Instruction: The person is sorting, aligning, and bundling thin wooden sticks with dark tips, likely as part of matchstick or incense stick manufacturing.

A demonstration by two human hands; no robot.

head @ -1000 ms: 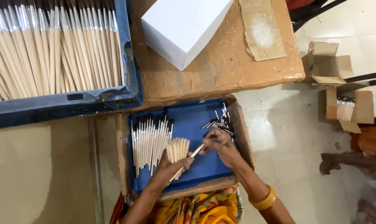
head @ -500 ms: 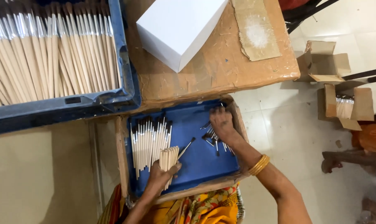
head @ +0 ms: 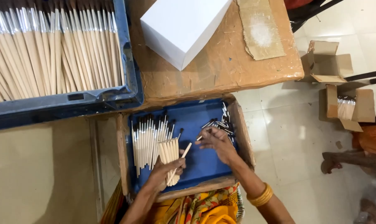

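bundle of wooden brush handles (head: pixel 170 155), near the front edge of the blue-lined tray (head: pixel 196 120), gripped in the curled left hand (head: pixel 165 172) along with one angled handle (head: pixel 181 155). right hand (head: pixel 215 141), fingers pinched on a small metal ferrule (head: pixel 199 138), beside the loose ferrule pile (head: pixel 221 122) at the tray's right edge. finished brushes (head: pixel 148 139) lie along the left edge.
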